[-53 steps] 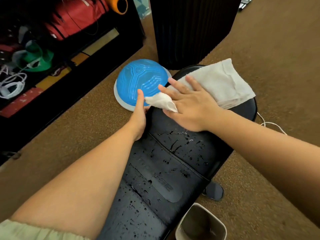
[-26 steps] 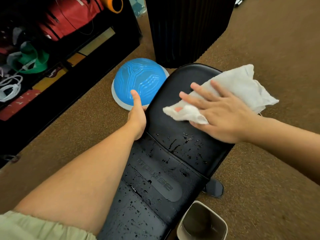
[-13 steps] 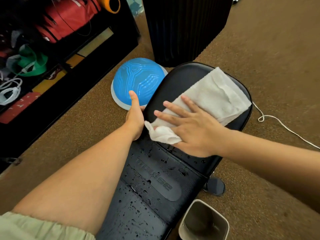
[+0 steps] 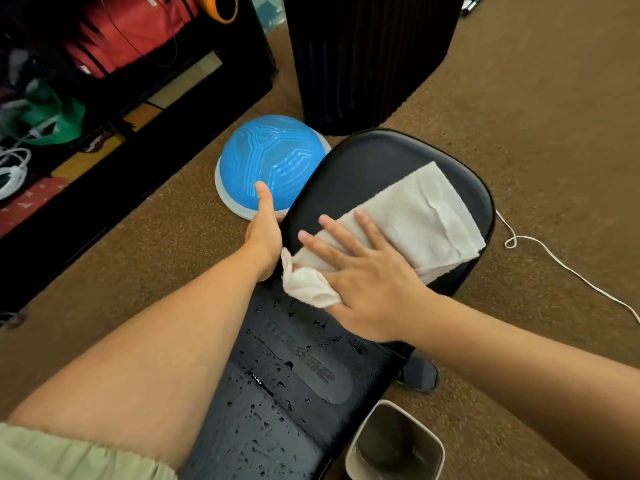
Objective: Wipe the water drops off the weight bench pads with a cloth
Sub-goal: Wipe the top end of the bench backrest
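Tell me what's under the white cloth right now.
The cloth lies on the far bench pad, pressed by the right hand. Any drops beneath it are hidden.

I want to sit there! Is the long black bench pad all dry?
No, many water drops dot the near part of the black padded weight bench, below the white cloth under the right hand.

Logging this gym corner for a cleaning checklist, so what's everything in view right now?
bench: one, black, centre
water drops: many, clear, bench's near half
cloth: one, white, bench's far end
dome: one, blue, floor left of bench
bin: one, beige, floor near right
cord: one, white, floor right
shelf: one, black, far left
ribbed object: one, black, beyond bench
left hand: one, holds bench's left edge
right hand: one, flat on cloth
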Tool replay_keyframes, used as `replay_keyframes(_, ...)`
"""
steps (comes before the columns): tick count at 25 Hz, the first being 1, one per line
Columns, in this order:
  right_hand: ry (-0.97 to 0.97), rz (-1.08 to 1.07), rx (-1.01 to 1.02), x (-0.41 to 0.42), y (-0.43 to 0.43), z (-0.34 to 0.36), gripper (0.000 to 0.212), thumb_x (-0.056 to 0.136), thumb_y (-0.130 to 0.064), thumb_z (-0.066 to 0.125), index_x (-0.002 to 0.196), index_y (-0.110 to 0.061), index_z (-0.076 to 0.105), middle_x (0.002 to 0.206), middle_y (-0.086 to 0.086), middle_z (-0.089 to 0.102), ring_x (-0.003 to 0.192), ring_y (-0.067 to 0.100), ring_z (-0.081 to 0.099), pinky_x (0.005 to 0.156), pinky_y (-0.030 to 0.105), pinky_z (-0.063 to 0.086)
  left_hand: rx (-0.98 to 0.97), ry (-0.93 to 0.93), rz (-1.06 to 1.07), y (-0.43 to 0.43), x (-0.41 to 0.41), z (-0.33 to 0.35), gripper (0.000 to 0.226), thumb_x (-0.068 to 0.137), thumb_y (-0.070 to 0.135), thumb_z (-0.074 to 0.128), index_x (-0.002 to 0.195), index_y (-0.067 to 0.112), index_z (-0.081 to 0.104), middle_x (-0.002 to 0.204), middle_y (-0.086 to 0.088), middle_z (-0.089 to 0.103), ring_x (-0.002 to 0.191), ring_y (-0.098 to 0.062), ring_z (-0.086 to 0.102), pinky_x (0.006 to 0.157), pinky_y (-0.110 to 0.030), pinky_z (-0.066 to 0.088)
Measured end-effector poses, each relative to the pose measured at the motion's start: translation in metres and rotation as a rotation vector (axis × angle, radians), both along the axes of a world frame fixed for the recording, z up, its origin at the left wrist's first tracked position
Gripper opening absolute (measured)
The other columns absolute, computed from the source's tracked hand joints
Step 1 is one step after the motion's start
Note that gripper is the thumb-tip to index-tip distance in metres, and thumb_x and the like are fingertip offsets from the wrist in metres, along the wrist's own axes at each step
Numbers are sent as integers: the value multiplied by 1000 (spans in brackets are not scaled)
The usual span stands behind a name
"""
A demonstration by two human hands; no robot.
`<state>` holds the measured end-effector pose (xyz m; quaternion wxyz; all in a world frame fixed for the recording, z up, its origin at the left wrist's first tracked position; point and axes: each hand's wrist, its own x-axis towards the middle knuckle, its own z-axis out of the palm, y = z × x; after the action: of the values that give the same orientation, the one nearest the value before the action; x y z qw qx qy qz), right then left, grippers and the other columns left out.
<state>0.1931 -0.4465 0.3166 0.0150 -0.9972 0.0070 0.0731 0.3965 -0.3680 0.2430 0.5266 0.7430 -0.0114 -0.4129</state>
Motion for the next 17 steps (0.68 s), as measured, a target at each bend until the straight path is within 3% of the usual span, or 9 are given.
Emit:
replay_keyframes(5,-11,42,-16,-56,-19,3,55,104,-53,17,156,-44,34,169,-7,15,158,24,-3,124,57,-5,89,-52,41,-2,8,-13,136,36,118,15,106,24,83,111,-6,80,111,-28,73,107,-47,51)
replay_keyframes(9,-4,-34,-6,-9,-5,0,58,102,-53,16,154,-43,40,170,-6,17,158,26,-1,123,60,-4,106,-47,33,-1,8,-12,137,33,118,17,108,23,82,111,-6,80,109,-29,74,104,-49,52)
replay_keyframes(12,4,-67,-23,7,-1,-1,59,102,-55,11,156,-44,31,171,-6,11,158,26,-7,122,61,-6,94,-31,28,1,7,-11,137,32,118,21,109,24,82,113,-5,80,111,-30,73,105,-52,51)
replay_keyframes(17,5,-33,31,-88,-9,2,58,103,-53,11,159,-45,24,171,-6,13,158,24,-5,123,60,3,108,-91,67,-2,3,-8,134,31,118,15,105,29,83,116,0,78,114,-24,69,109,-47,48)
